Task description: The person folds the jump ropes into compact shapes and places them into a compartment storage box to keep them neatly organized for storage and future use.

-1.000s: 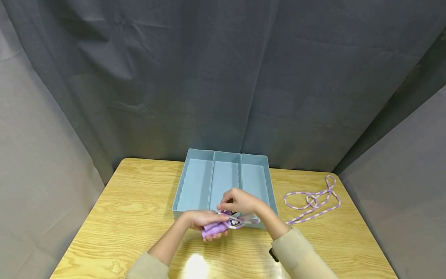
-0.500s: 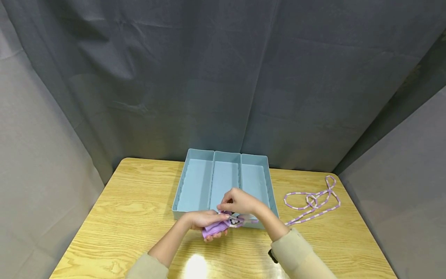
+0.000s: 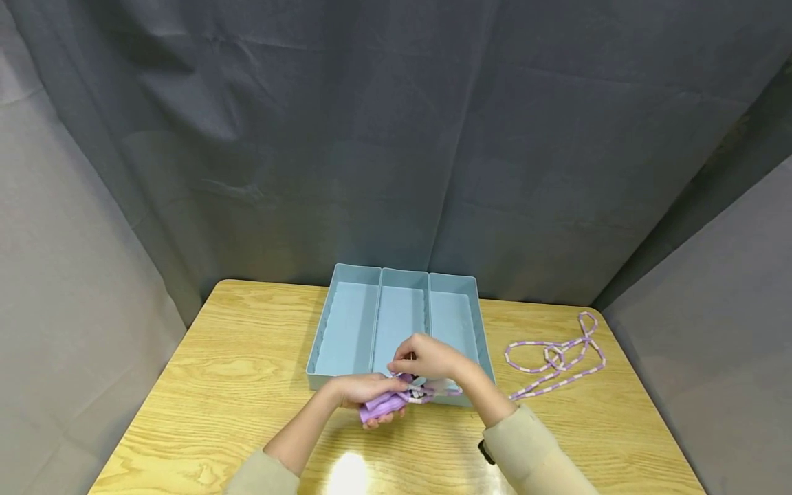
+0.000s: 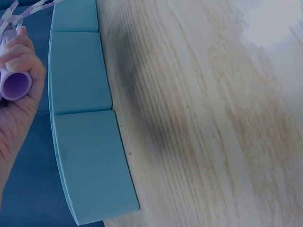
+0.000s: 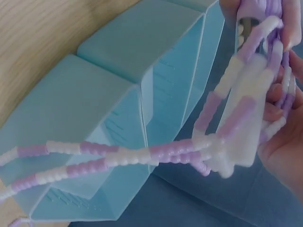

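My left hand [image 3: 361, 390] grips the purple handles [image 3: 380, 408] of a skipping rope just in front of the blue tray [image 3: 346, 330]. In the left wrist view a purple handle's end [image 4: 15, 85] shows inside the curled fingers [image 4: 22, 59]. My right hand [image 3: 427, 357] pinches the purple-and-white beaded rope [image 3: 427, 393] at the handles. The right wrist view shows the beaded strands [image 5: 118, 158] looped and bunched by the fingers [image 5: 284, 142]. The rest of the rope [image 3: 553, 357] trails to the right over the table.
The blue tray has three long compartments, all bare, and stands at the back middle of the wooden table [image 3: 216, 385]. Grey cloth hangs behind and on both sides. Loose rope loops lie at the right near the table's edge.
Both hands stay at the same place in front of the tray. The right hand's fingers have shifted slightly on the rope at the handles.
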The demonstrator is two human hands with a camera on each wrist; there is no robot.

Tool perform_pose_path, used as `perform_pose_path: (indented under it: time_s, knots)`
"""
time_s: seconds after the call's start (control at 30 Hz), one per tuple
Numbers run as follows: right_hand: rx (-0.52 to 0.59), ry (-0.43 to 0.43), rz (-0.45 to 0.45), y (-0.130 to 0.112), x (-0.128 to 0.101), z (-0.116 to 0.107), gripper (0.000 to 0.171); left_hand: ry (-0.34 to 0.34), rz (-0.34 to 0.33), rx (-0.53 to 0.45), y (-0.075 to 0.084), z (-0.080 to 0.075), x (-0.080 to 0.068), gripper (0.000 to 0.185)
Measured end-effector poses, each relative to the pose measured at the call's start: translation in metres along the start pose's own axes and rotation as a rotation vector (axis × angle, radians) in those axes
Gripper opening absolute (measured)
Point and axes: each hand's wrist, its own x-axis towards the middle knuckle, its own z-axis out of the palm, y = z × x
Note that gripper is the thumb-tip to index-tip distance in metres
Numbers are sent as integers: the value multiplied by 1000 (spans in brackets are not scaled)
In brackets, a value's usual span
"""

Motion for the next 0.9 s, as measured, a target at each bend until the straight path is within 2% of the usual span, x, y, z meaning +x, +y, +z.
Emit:
perform_pose_path:
  time_s: [0.1,0.17,0.3,0.47,0.9]
  knots:
    - [-56,-26,-18,1,-1,-3,21,-5,-25,9,2,0,-1,50]
    - [-83,-50,-26,1,-1,-5,20,-14,-40,12,3,0,-2,55]
    - [-95,-109,-34,2,-3,-9,15,-31,-63,24,3,0,-2,65]
    - [-77,-160,-4,4,-7,-14,12,-41,-71,30,5,0,-5,67]
    - [26,-152,33,20,-18,-27,5,-32,-104,40,7,0,-11,64]
